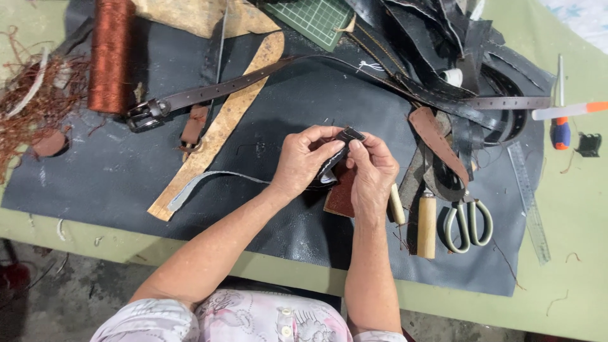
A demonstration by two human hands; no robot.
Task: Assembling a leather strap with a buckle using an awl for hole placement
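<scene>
My left hand (305,159) and my right hand (372,172) meet over a black leather sheet (114,177). Both pinch a small dark leather strap piece (347,135) between thumbs and fingertips; the strap's grey tail (209,179) trails off to the left across the sheet. A reddish-brown leather scrap (342,195) lies just under my right hand. Beside my right wrist lie two wooden tool handles (427,225).
A brown belt with a buckle (147,114) crosses the sheet at the back. A copper thread spool (111,54) stands far left. Scissors (467,220), a clear ruler (529,199), black straps (468,57) and a green cutting mat (316,18) lie to the right and back.
</scene>
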